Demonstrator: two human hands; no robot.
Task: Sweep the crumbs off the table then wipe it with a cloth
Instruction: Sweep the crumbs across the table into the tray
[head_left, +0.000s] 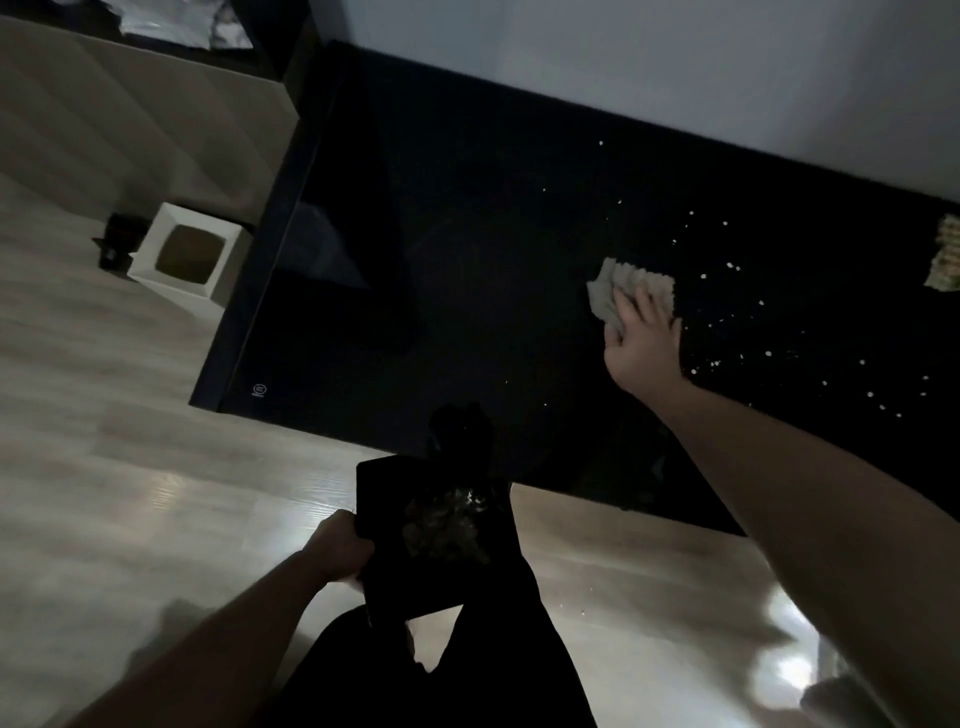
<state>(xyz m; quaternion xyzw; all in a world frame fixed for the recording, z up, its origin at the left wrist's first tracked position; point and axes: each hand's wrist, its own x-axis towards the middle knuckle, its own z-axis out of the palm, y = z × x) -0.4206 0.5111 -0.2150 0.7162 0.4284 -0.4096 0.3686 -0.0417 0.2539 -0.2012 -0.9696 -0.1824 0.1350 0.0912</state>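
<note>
I see the right hand (641, 340) pressing flat on a pale cloth (631, 291) on the black table (467, 260), crumbs (779, 343) scattered just right, left hand (337, 545) gripping a dark tray (410, 535) below the table edge.

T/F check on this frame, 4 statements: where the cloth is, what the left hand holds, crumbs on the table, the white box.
1. The right hand presses a pale cloth on the dark table. True.
2. The left hand is empty. False: it holds a dark tray with crumbs on it, below the table's near edge.
3. The table is free of crumbs. False: crumbs are scattered to the right of the cloth.
4. A white box sits on the floor left of the table. True.
</note>
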